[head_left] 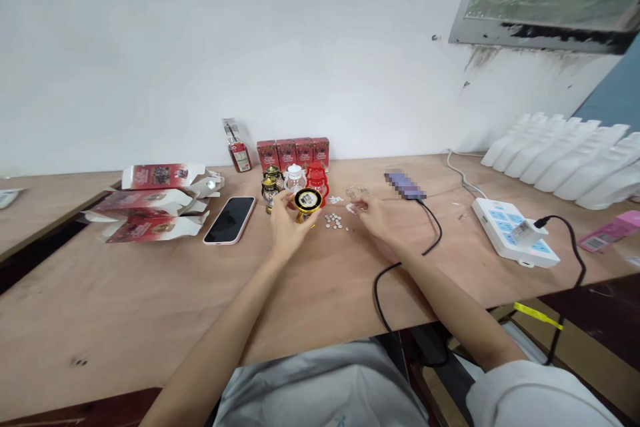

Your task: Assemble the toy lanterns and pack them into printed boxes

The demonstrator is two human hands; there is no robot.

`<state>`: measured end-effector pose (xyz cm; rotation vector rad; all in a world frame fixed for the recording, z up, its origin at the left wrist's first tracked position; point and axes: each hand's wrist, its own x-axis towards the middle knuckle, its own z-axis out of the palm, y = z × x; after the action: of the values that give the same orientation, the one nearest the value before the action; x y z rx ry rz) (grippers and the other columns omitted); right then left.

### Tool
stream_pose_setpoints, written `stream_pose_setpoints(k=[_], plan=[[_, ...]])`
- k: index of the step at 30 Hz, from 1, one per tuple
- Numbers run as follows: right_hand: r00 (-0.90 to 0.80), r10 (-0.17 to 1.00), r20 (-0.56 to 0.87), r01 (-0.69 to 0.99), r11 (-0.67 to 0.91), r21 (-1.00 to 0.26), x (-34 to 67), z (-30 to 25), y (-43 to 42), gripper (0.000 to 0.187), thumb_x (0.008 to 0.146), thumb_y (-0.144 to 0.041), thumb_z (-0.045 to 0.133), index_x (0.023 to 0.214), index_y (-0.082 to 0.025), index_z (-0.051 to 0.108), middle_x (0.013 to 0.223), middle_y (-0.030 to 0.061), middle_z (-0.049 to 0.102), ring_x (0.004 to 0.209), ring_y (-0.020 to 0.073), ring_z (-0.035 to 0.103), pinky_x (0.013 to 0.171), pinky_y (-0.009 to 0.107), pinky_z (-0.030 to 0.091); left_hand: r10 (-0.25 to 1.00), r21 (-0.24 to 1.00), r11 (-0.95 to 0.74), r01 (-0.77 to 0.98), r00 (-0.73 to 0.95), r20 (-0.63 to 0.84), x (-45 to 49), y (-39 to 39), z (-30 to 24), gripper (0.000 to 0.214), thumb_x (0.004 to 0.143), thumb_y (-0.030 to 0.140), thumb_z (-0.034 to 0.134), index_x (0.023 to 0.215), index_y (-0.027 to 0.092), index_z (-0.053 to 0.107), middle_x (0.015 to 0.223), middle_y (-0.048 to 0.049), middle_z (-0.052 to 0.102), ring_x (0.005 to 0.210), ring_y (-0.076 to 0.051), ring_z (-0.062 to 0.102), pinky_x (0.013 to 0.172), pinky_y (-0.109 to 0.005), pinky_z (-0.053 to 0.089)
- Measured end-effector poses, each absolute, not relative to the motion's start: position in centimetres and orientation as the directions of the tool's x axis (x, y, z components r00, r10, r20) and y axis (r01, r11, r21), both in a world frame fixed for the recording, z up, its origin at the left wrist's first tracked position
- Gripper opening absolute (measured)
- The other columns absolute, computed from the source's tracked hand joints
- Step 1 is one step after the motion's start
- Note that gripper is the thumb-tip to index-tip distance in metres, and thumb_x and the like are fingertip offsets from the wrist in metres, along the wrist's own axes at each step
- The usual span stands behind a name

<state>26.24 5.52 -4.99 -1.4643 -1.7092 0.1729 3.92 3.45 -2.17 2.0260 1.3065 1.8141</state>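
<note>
My left hand (286,221) grips a small gold lantern (307,203) tipped over, its black round base with a label facing me. My right hand (374,217) hovers over the wooden table (150,300) near a scatter of small white button cells (334,221), fingers curled in a pinch on something too small to make out. Just behind stand a gold lantern (271,181), a white lantern (295,177) and a red lantern (317,179).
Red boxes (294,152) line the wall with a small bottle (239,150). Flattened red cartons (153,203) and a phone (229,219) lie at the left. A blurred device (404,185) with a black cable, a white power strip (515,232) and white packs (570,155) sit at the right.
</note>
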Motion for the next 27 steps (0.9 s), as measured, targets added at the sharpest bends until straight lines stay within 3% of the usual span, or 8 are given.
stream_pose_setpoints(k=[3, 5, 7, 10, 13, 16, 20, 27], plan=[[0.102, 0.826, 0.555, 0.505, 0.438, -0.744, 24.8, -4.5, 5.0, 0.016, 0.082, -0.032, 0.058, 0.083, -0.018, 0.066, 0.081, 0.0043, 0.07, 0.072, 0.0171, 0.064, 0.069, 0.032, 0.052, 0.624, 0.511, -0.62, 0.596, -0.02, 0.781, 3.9, 3.7, -2.7, 0.058, 0.064, 0.039, 0.075, 0.108, 0.019, 0.043, 0.099, -0.0069, 0.059, 0.082, -0.02, 0.06, 0.075, -0.033, 0.045], [0.16, 0.763, 0.626, 0.361, 0.545, -0.757, 23.8, -4.1, 4.1, 0.015, 0.081, -0.033, 0.061, 0.082, -0.019, 0.065, 0.083, 0.0046, 0.069, 0.078, 0.0173, 0.065, 0.071, 0.032, 0.053, 0.581, 0.401, -0.62, 0.674, 0.051, 0.812, 3.9, 3.8, -3.0, 0.056, 0.064, 0.042, 0.074, 0.106, 0.018, 0.046, 0.097, -0.0077, 0.061, 0.084, -0.022, 0.059, 0.077, -0.035, 0.043], [0.18, 0.664, 0.726, 0.377, 0.635, -0.674, 23.0, -3.8, 3.0, 0.012, 0.082, -0.031, 0.06, 0.083, -0.02, 0.064, 0.091, 0.0054, 0.067, 0.087, 0.0175, 0.064, 0.076, 0.032, 0.053, 0.552, 0.303, -0.609, 0.733, 0.117, 0.826, 4.0, 3.7, -3.1, 0.054, 0.064, 0.044, 0.074, 0.104, 0.017, 0.049, 0.094, -0.0075, 0.064, 0.085, -0.024, 0.059, 0.076, -0.035, 0.041], [0.024, 0.484, 0.875, 0.513, 0.745, -0.426, 22.3, -3.4, 1.5, 0.007, 0.085, -0.022, 0.057, 0.085, -0.021, 0.064, 0.091, 0.0048, 0.067, 0.09, 0.0163, 0.064, 0.08, 0.032, 0.052, 0.552, 0.22, -0.6, 0.769, 0.199, 0.81, 4.0, 3.5, -3.0, 0.049, 0.066, 0.044, 0.073, 0.103, 0.018, 0.053, 0.094, -0.0065, 0.066, 0.086, -0.024, 0.057, 0.074, -0.034, 0.037], [-0.195, 0.319, 0.927, 0.574, 0.804, -0.156, 22.1, -3.3, 0.8, 0.014, 0.086, -0.013, 0.053, 0.086, -0.021, 0.065, 0.084, 0.0044, 0.068, 0.084, 0.0147, 0.065, 0.076, 0.03, 0.053, 0.546, 0.172, -0.62, 0.765, 0.263, 0.795, 4.0, 3.2, -2.8, 0.047, 0.07, 0.042, 0.071, 0.106, 0.018, 0.055, 0.096, -0.0058, 0.068, 0.088, -0.024, 0.056, 0.075, -0.034, 0.034], [-0.287, 0.207, 0.935, 0.597, 0.803, 0.005, 21.9, -3.3, 0.7, 0.018, 0.086, -0.009, 0.052, 0.093, -0.02, 0.065, 0.084, 0.0054, 0.068, 0.078, 0.0137, 0.065, 0.072, 0.027, 0.054, 0.514, 0.123, -0.655, 0.746, 0.321, 0.795, 4.0, 3.0, -2.6, 0.044, 0.073, 0.041, 0.069, 0.108, 0.018, 0.056, 0.099, -0.0057, 0.068, 0.09, -0.024, 0.056, 0.075, -0.034, 0.032], [-0.298, 0.18, 0.937, 0.65, 0.757, 0.062, 21.8, -3.2, 0.7, 0.024, 0.087, -0.011, 0.051, 0.107, -0.019, 0.063, 0.084, 0.0064, 0.065, 0.077, 0.0126, 0.064, 0.069, 0.024, 0.054, 0.494, 0.087, -0.673, 0.735, 0.36, 0.791, 4.0, 2.7, -2.5, 0.04, 0.075, 0.04, 0.067, 0.107, 0.018, 0.057, 0.101, -0.0057, 0.068, 0.091, -0.024, 0.056, 0.075, -0.035, 0.03], [-0.298, 0.156, 0.942, 0.601, 0.797, 0.058, 21.7, -3.1, 0.4, 0.01, 0.087, -0.015, 0.055, 0.091, -0.016, 0.064, 0.08, 0.0073, 0.067, 0.075, 0.0134, 0.065, 0.068, 0.025, 0.055, 0.448, 0.044, -0.701, 0.712, 0.391, 0.804, 4.1, 2.7, -2.6, 0.04, 0.077, 0.043, 0.064, 0.107, 0.018, 0.056, 0.099, -0.0062, 0.069, 0.089, -0.023, 0.056, 0.075, -0.035, 0.029]])
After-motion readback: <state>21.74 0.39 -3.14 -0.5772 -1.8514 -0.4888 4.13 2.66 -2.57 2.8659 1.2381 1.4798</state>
